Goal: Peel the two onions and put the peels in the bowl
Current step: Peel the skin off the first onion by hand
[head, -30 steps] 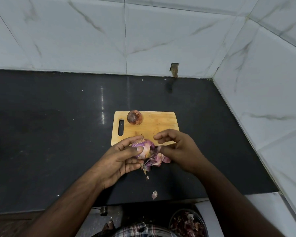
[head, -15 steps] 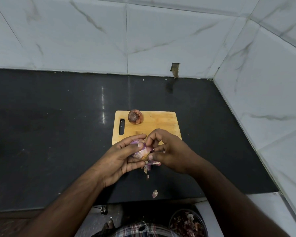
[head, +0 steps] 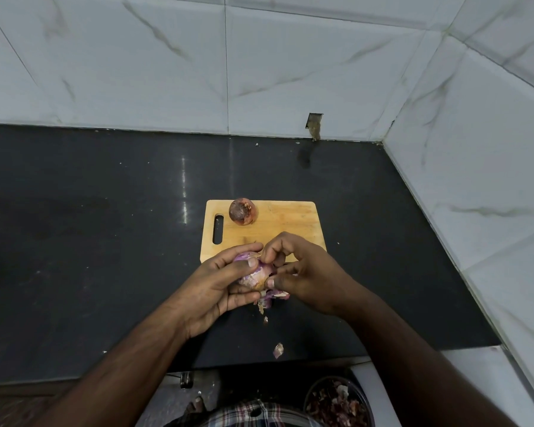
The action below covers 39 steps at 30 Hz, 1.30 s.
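- The onion in hand (head: 255, 274) is held just above the near edge of the cutting board (head: 278, 224), over the dark surface (head: 105, 241); the left hand (head: 216, 285) cups it from the left, its fingers (head: 244, 252) curled round the far side and thumb across the top
- The right hand (head: 305, 272) meets the onion from the right, so the skin to be pulled lies to the left of its fingers (head: 270, 246); those fingers are bent and pinched at the top of the onion, seemingly on a flap of skin, though the exact hold is hidden
- Loose peels (head: 272, 295) hang and lie just below the onion, touching the right hand's underside; one stray peel (head: 278, 350) lies nearer the surface's front edge
- The second onion (head: 242, 211) sits unpeeled at the board's far left corner, well apart from both hands
- The bowl (head: 336, 402), already holding peels, is below the surface on the right, so the right hand is the nearer for carrying peels
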Each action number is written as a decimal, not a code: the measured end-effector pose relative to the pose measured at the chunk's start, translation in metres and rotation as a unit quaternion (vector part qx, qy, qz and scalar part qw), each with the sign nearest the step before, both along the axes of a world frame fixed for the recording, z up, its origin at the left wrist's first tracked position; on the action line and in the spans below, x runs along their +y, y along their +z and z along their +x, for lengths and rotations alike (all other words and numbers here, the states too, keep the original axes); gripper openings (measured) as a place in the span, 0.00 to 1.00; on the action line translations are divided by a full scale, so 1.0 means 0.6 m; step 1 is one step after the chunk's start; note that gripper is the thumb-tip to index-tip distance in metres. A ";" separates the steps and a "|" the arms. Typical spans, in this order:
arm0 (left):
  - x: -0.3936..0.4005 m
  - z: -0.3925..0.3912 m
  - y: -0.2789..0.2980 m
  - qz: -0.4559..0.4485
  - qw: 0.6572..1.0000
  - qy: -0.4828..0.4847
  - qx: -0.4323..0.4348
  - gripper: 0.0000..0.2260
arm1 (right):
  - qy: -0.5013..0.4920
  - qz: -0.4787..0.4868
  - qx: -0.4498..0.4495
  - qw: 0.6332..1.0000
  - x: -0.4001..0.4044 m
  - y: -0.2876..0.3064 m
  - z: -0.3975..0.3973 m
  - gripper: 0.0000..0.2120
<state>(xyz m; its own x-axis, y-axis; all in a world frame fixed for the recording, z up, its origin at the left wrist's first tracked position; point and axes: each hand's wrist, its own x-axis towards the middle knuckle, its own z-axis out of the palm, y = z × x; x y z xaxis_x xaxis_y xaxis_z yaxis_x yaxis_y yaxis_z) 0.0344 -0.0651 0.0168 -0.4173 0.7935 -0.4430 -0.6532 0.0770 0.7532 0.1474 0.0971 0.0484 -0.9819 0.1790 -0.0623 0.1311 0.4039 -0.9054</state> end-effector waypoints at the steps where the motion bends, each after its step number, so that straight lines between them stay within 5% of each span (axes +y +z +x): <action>1: 0.000 0.001 -0.001 -0.001 1.000 0.001 -0.001 0.18 | 0.000 0.006 -0.002 1.000 0.000 -0.001 0.001 0.18; 13: 0.002 0.006 -0.002 -0.002 1.000 0.006 -0.012 0.20 | 0.021 0.102 -0.034 0.994 0.004 -0.001 0.005 0.15; 19: 0.004 0.001 0.004 0.004 1.000 0.002 -0.006 0.19 | -0.015 0.003 0.016 1.000 0.003 0.007 0.007 0.15; 27: -0.001 0.004 -0.001 0.002 1.000 0.002 -0.012 0.19 | -0.015 0.020 0.008 1.000 0.006 -0.003 0.006 0.14; 39: 0.002 0.008 -0.006 -0.001 1.000 -0.008 -0.005 0.19 | -0.002 0.125 0.016 0.992 0.008 0.003 0.006 0.11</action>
